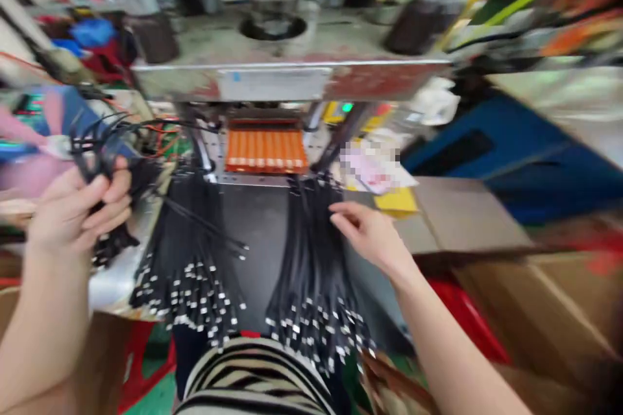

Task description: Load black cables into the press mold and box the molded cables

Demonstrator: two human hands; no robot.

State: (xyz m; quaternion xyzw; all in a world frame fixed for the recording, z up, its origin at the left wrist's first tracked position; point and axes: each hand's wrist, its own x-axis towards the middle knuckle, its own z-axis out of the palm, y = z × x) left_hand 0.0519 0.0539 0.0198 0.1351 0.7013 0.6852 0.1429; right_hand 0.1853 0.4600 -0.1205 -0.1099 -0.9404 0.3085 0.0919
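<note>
My left hand (85, 204) is closed around a bunch of black cables (97, 149), raised at the left of the table; their loose ends fan out above and below the fingers. My right hand (370, 230) is at the right edge of another black cable bundle (316, 259), thumb and forefinger drawn together in a pinch. Whatever lies between those fingertips is too small to make out. A further cable bundle (189, 253) lies to the left on the dark tabletop (253, 233). Both bundles spread toward my body, with pale, shiny tips at the near ends.
Straight ahead stands a press machine (292, 74) with an orange ribbed block (267, 148) under its plate. A pink fan (41, 136) is at the left. On the right are a blue box (467, 149), a yellow piece (396, 202) and cardboard (549, 311). Motion blurs the edges.
</note>
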